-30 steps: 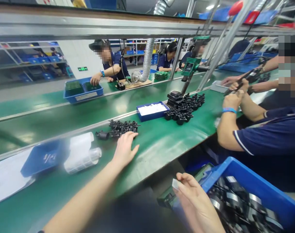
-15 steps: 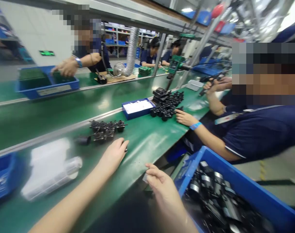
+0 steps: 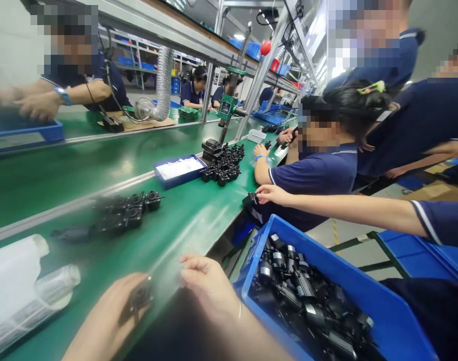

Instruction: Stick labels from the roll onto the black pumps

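My left hand is closed around a small black plastic part with a short stem, just above the green bench top. Motion blurs its edges. To the right, near the bench's front edge, my right hand has its thumb and fingers pinched together; whatever is between the tips is too blurred to name. A group of similar black parts stands on the bench beyond my left hand. At the left lies a roll of white labels with its sheet partly unrolled.
A blue bin full of black cylindrical parts stands at my right. A co-worker's arm reaches over it, holding a black part. Farther along are a blue tray with white pieces, more black parts and a green press.
My view has swung right. My left hand has come back towards me with a black part, away from the group. Another person's arm now reaches in over the blue bin.
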A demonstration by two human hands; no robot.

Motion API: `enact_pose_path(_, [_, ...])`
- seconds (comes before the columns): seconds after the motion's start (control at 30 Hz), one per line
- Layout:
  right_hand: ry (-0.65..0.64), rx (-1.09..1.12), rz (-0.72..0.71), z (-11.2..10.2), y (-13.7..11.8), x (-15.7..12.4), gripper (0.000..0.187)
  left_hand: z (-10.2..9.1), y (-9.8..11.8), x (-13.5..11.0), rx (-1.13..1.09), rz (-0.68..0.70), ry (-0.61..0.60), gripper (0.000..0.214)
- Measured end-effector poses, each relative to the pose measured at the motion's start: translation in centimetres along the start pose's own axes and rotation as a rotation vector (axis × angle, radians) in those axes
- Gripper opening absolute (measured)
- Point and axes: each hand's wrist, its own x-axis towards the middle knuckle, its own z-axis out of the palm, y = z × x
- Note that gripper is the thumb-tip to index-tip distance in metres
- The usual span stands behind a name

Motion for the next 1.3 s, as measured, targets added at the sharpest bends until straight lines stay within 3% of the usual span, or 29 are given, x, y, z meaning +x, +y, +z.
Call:
enact_pose_path(0.2, [-0.036, 0.031, 0.010, 1.8, 0.5, 1.5, 0.012, -1.8, 1.7, -0.9, -0.108, -0.154, -0.012, 0.031])
enact_pose_path(0.37, [-0.016, 0.020, 0.049, 2.8, 1.1, 3.1, 0.031, -2.2, 2.2, -0.3, -0.273, -0.264, -0.045, 0.033])
enact_pose_path(0.57, [-0.041, -0.084, 0.054, 3.4, 1.4, 3.6, 0.009, -1.9, 1.8, -0.7, -0.342, -0.274, -0.064, 0.035])
enact_pose_path(0.7, [-0.031, -0.098, 0.054, 3.6, 1.6, 3.9, 0.009, -2.0, 1.6, -0.8, -0.373, -0.283, -0.043, 0.036])
enact_pose_path(0.83, [-0.015, -0.082, 0.049, 3.6, 1.7, 4.4, 0.011, -2.1, 1.7, -0.8, -0.442, -0.392, 0.021, 0.038])
enact_pose_path(1.07, [-0.028, -0.202, -0.039, 3.9, 1.3, 4.6, 0.007, -2.8, 1.8, -0.6, -0.901, -0.652, 0.103, 0.046])
enact_pose_path(1.2, [-0.029, -0.361, -0.142, 4.1, 1.1, 4.4, 0.007, -3.0, 1.8, -0.5, -1.132, -0.711, 0.128, 0.046])
enact_pose_path(1.3, [-0.106, -0.457, -0.158, 4.4, 1.1, 4.1, 0.007, -3.1, 2.1, -0.4, -1.345, -0.748, 0.083, 0.045])
